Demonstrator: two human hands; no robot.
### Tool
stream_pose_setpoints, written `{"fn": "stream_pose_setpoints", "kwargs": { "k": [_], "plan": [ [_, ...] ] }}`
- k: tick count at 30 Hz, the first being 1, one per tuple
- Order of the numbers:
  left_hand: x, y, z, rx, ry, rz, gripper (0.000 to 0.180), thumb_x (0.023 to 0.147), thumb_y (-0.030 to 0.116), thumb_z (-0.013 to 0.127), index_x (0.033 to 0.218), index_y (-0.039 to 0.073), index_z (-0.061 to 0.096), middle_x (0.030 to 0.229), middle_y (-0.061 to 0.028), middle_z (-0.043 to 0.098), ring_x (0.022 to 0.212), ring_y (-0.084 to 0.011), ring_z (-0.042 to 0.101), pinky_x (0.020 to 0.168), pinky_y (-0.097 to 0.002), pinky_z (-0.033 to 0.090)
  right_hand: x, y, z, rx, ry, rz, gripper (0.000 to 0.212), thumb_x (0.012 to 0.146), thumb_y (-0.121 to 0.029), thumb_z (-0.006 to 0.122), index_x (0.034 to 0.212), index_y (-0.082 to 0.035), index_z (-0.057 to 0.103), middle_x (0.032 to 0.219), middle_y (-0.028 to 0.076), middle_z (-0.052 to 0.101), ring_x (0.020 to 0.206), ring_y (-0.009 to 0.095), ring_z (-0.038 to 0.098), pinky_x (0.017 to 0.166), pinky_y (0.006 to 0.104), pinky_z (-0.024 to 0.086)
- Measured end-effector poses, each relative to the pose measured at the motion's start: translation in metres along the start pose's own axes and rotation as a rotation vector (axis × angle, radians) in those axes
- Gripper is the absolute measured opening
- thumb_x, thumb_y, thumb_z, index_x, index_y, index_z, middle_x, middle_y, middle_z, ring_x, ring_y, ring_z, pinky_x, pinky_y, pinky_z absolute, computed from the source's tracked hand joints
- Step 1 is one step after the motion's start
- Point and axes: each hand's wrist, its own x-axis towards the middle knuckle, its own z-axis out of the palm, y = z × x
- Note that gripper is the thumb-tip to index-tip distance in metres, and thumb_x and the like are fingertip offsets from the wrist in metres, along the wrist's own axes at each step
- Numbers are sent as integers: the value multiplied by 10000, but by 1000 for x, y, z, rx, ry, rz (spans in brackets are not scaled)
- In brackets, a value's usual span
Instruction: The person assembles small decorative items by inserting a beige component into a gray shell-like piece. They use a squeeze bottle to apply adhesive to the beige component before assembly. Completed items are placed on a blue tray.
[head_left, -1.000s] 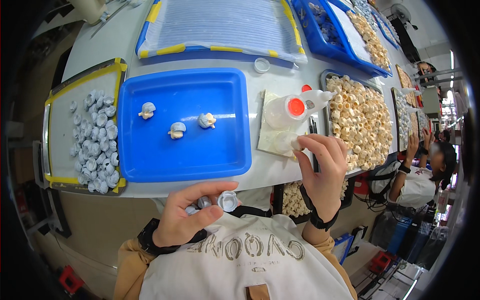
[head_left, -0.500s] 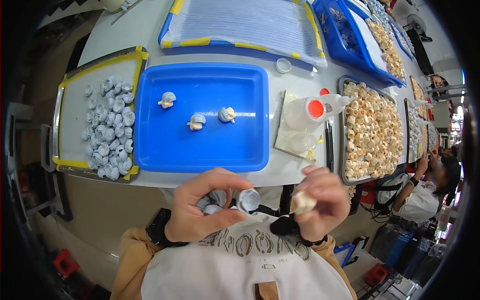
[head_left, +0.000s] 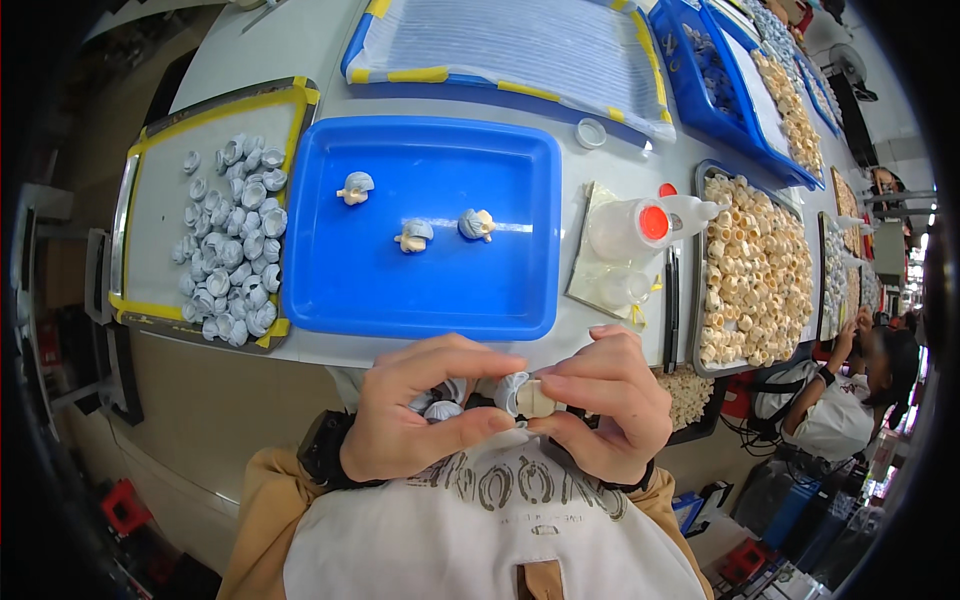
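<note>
My left hand (head_left: 425, 410) and my right hand (head_left: 605, 400) meet close to my chest, below the table's near edge. Between their fingertips sit a small grey cap piece (head_left: 510, 392) and a cream piece (head_left: 537, 398), pressed together. More grey pieces (head_left: 443, 408) are tucked in my left palm. On the blue tray (head_left: 350, 280) ahead lie three joined grey-and-cream pieces (head_left: 415, 236).
A yellow-edged tray (head_left: 150, 190) of several grey caps lies at the left. A tray of cream pieces (head_left: 755, 270) lies at the right, beside a squeeze bottle with a red cap (head_left: 640, 225). More blue trays stand farther back. Another person (head_left: 850, 400) sits at the right.
My right hand came back from the cream tray with a cream piece and met my left hand. The two pieces are now pressed together.
</note>
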Motion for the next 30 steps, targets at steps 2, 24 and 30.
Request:
{"fn": "stream_pose_setpoints", "kwargs": {
  "k": [2, 24, 30],
  "plan": [
    [0, 0, 0, -40, -6, -12, 353, 763, 120, 766, 1089, 30, 664, 934, -80, 665, 808, -139, 615, 705, -254, 467, 6, -5, -5, -16, -35, 4, 357, 631, -116, 829, 949, -80, 670, 853, 30, 674, 740, 181, 605, 819, 389, 429],
    [-4, -16, 1, -324, -129, -168, 273, 888, 255, 663, 936, -12, 631, 806, -3, 603, 737, -47, 518, 634, -203, 414, 12, -2, 12, -285, -107, -192, 394, 645, -305, 769, 908, -31, 667, 829, 41, 594, 667, 179, 541, 653, 323, 394],
    [-1, -12, -15, -170, -66, -179, 261, 885, 230, 664, 957, -20, 644, 783, -12, 619, 714, -59, 547, 614, -205, 429, 21, 9, 21, -129, -103, -133, 376, 686, -226, 755, 986, -31, 639, 859, 43, 602, 701, 187, 553, 648, 319, 382]
  ]
}}
